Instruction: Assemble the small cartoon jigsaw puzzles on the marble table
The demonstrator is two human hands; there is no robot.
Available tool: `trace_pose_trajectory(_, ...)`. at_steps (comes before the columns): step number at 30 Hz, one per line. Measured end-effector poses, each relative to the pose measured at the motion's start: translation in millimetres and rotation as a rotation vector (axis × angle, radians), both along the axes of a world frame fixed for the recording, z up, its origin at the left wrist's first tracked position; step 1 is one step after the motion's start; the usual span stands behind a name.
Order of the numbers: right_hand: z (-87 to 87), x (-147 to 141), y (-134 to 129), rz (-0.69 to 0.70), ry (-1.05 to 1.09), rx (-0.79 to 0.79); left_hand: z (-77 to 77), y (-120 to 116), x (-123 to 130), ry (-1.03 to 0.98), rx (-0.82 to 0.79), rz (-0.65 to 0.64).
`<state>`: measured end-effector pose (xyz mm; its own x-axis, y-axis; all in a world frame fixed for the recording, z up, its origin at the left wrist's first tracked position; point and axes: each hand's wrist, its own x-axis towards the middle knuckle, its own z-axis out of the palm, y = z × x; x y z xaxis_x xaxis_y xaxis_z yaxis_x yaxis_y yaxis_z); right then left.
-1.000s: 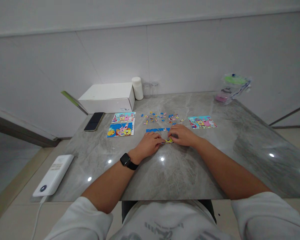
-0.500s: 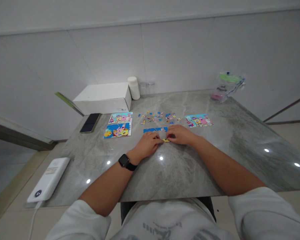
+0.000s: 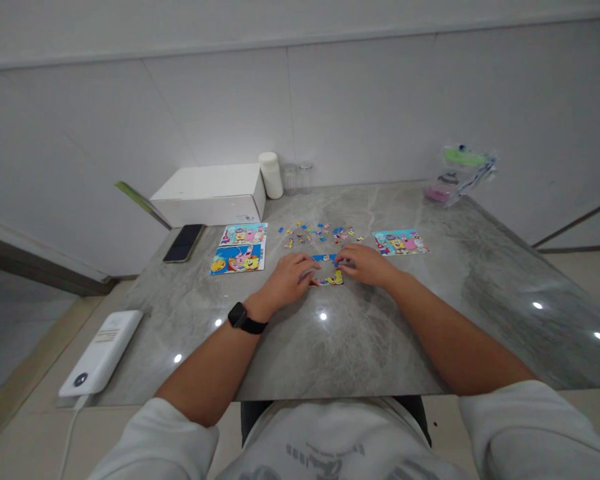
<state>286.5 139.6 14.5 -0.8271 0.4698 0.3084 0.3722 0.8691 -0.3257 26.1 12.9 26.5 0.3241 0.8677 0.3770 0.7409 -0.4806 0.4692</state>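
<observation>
A partly joined puzzle frame (image 3: 334,281) with a bare middle lies flat on the grey table between my hands. My left hand (image 3: 291,275) rests over its left side, fingers apart and slightly bent, covering that edge. At the right side is my right hand (image 3: 357,263), its fingertips bent onto the puzzle's edge; whether a piece is between them is too small to tell. Several loose puzzle pieces (image 3: 323,231) are scattered behind the frame. To the right lies a cartoon picture card (image 3: 401,242), and a sheet with two cartoon pictures (image 3: 237,259) lies to the left.
Left of the sheet lies a phone (image 3: 183,243). Behind it stand a white box (image 3: 207,195), a white bottle (image 3: 271,175) and two clear glasses (image 3: 305,178). A plastic bag (image 3: 457,175) sits at the back right. A white power bank (image 3: 101,352) with a cable is at the left edge.
My left hand has shifted left and away from the puzzle's bottom edge. My right hand has moved slightly up and right, so more of the frame's bottom and right side shows.
</observation>
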Motion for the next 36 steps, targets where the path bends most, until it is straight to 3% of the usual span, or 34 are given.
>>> trace_pose_trajectory(5,2.1,7,7,0.019,-0.026,0.007,18.3,10,-52,0.003,0.026,0.110)
trace_pose_trajectory(9,5.3,10,8,0.053,-0.080,-0.016,7.5,8,-71,0.165,-0.069,0.074)
trace_pose_trajectory(16,1.0,8,5,0.033,-0.170,-0.042,-18.1,-2,-72,0.105,-0.103,0.064)
trace_pose_trajectory(36,-0.2,11,5,0.026,-0.225,-0.042,-25.0,-3,-62,0.141,-0.079,0.009)
